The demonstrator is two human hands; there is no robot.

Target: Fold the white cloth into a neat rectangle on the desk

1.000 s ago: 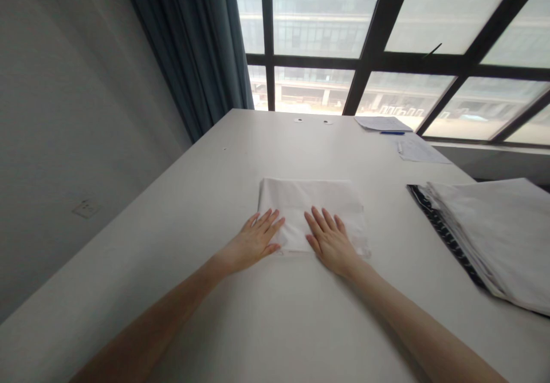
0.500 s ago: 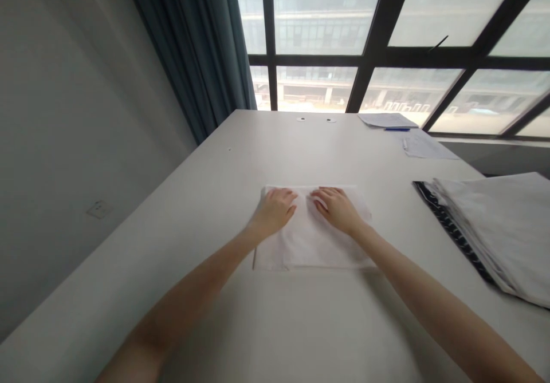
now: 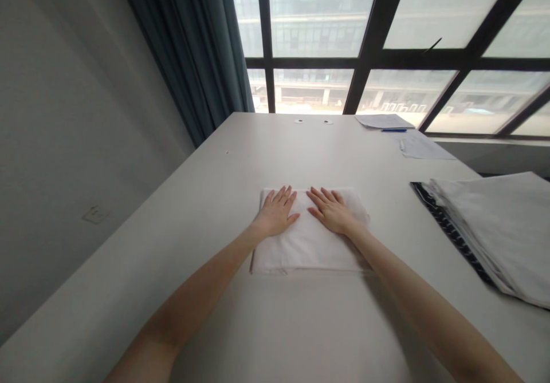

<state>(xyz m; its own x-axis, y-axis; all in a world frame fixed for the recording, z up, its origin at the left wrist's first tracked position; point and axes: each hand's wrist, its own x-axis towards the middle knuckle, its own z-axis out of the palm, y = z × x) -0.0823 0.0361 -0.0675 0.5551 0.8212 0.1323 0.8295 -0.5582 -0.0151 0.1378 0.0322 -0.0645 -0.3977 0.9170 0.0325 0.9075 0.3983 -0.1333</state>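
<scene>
A folded white cloth point(image 3: 307, 251) lies flat on the white table point(image 3: 275, 326) in front of me, roughly a rectangle with its long side across. My left hand point(image 3: 277, 212) rests palm down on its far left part, fingers spread. On the far right part lies my right hand point(image 3: 330, 208), also flat with the fingers apart. Both hands touch the top of the cloth near its far edge and grip nothing. The cloth beneath the palms is hidden.
To the right lies a stack of white cloths point(image 3: 502, 217) with a black patterned edge point(image 3: 451, 231). Papers point(image 3: 382, 121) and a blue pen point(image 3: 393, 130) sit at the far right. Beyond the table are a dark curtain point(image 3: 189, 39) and windows; a wall with a socket point(image 3: 95, 215) is left.
My fingers, curled and closer together before, are now stretched out and spread flat on the cloth. The cloth stays in about the same place.
</scene>
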